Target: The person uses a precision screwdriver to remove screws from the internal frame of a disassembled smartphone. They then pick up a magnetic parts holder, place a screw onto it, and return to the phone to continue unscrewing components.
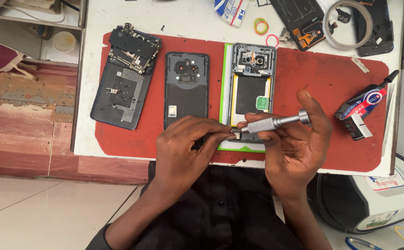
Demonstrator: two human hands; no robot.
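Right hand (294, 139): fingers closed round a silver screwdriver (276, 122), held level.
Left hand (188, 143): fingertips pinching a tiny part (232, 134) at its tip.

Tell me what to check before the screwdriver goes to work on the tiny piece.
1. Right hand gripping silver screwdriver: ok.
2. Left hand pinching the tiny piece: ok.
3. Tip meeting the piece: cannot tell, too small.
4. Open phone lying flat on red mat: ok.
5. Glue tube apart from hands: ok.
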